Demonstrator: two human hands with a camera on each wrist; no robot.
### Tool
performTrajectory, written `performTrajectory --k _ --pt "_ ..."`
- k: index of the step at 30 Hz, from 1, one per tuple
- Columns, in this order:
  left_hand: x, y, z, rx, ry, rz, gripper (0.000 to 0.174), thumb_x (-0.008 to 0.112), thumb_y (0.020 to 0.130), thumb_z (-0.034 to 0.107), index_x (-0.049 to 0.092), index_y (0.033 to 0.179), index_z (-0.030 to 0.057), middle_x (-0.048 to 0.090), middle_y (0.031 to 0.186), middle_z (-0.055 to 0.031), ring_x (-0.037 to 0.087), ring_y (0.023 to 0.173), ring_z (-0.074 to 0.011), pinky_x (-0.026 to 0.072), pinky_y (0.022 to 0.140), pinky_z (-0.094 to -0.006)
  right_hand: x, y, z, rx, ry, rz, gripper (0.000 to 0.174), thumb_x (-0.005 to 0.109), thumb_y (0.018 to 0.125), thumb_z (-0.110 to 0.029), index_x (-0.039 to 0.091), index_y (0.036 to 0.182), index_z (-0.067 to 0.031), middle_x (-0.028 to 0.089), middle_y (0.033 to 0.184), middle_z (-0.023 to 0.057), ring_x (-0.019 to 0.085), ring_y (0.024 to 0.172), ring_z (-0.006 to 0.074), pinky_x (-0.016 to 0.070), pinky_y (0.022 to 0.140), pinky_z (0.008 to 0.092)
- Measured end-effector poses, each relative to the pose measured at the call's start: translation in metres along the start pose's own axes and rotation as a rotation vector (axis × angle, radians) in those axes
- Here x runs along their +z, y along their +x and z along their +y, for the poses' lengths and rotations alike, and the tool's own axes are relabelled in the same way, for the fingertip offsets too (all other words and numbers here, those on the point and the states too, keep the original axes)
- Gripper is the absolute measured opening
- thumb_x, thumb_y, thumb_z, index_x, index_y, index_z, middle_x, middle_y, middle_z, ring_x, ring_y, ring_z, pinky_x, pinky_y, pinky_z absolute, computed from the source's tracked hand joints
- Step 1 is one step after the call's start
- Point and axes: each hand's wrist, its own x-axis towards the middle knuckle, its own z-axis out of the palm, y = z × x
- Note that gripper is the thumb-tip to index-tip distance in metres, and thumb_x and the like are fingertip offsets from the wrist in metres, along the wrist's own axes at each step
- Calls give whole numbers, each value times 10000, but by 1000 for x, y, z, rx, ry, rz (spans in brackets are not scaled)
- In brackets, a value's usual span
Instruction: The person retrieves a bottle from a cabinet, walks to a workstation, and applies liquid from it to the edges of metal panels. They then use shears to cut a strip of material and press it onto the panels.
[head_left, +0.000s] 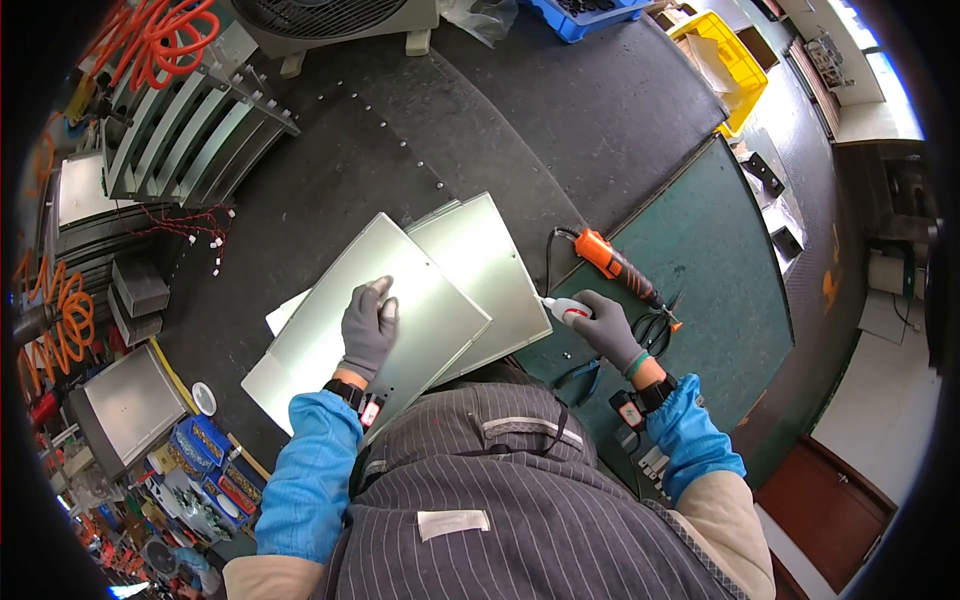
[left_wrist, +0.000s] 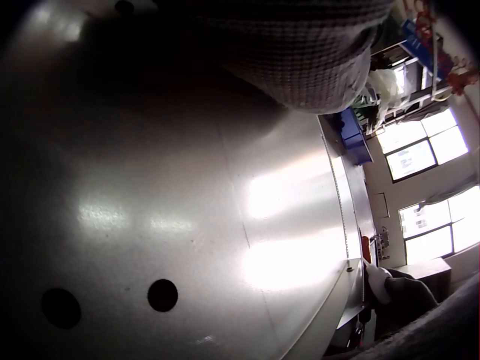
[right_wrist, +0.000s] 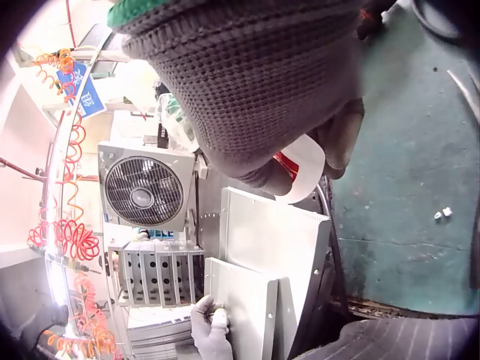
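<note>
My gloved right hand (head_left: 607, 329) grips a small white squeeze bottle (head_left: 568, 309) with a narrow tip and red marking. In the right wrist view the glove covers much of the bottle (right_wrist: 306, 169). The tip points left, near the right edge of a pale metal panel (head_left: 485, 265). A second metal panel (head_left: 330, 330) overlaps that one on the left. Over this upper panel lies my gloved left hand (head_left: 370, 328), its fingers loosely bent. In the left wrist view the panel surface (left_wrist: 187, 202) shows dark round holes close by.
An orange power screwdriver (head_left: 620, 268) lies on the green mat (head_left: 720, 240), with blue-handled pliers (head_left: 580, 380) nearer me. At the left stands a rack of metal plates (head_left: 190, 140). Farther back are a fan unit (head_left: 335, 20), a blue tray (head_left: 575, 25) and a yellow crate (head_left: 745, 85).
</note>
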Motion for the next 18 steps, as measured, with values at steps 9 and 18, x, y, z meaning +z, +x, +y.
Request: performTrajectory --k 9,18 --pt "-2 1 2 -20 2 -20 280 628 955 167 634 1220 76 647 1102 -136 673 896 -285 558 782 -377 -7 -12 8 63 -41 -49 374 708 826 -274 675 1073 5 707 901 173 701 820 253 541 750 367" --pt "-2 1 2 2 11 -3 277 627 955 162 633 1219 78 650 1101 -137 677 912 -291 559 791 -379 0 2 -10 38 10 -9 357 694 843 -266 680 1079 1 701 886 168 694 805 252 539 751 365"
